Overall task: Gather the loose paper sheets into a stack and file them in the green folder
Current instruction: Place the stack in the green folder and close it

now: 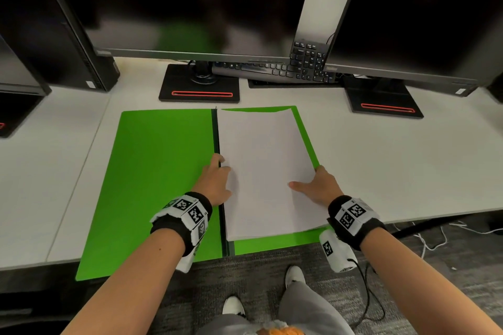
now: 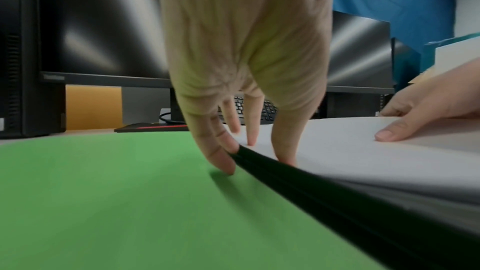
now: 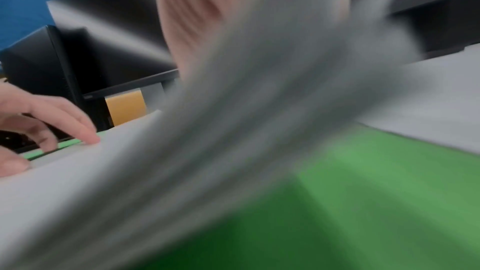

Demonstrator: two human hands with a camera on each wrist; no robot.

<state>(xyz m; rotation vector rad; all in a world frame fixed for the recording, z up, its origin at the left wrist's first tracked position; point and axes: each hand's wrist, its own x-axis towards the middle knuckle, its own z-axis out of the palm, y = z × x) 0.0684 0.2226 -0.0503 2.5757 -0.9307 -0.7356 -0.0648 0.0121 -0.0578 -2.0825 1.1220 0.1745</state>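
On the white surface (image 1: 381, 171) the green folder (image 1: 152, 177) lies open, its left flap bare. At the black spine (image 1: 217, 141) the left hand (image 1: 216, 182) spreads straight fingers (image 2: 221, 157), tips pressing cover and paper. Right of the spine sits the paper stack (image 1: 264, 171), on the folder's right flap. At its right edge the right hand (image 1: 319, 187) grips the sheets, thumb on top, edge lifted.

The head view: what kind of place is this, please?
Most likely an office or computer lab. Several dark monitors stand in a row on a long white desk, with a black keyboard pushed under them and a computer tower at the left. The floor is grey carpet.
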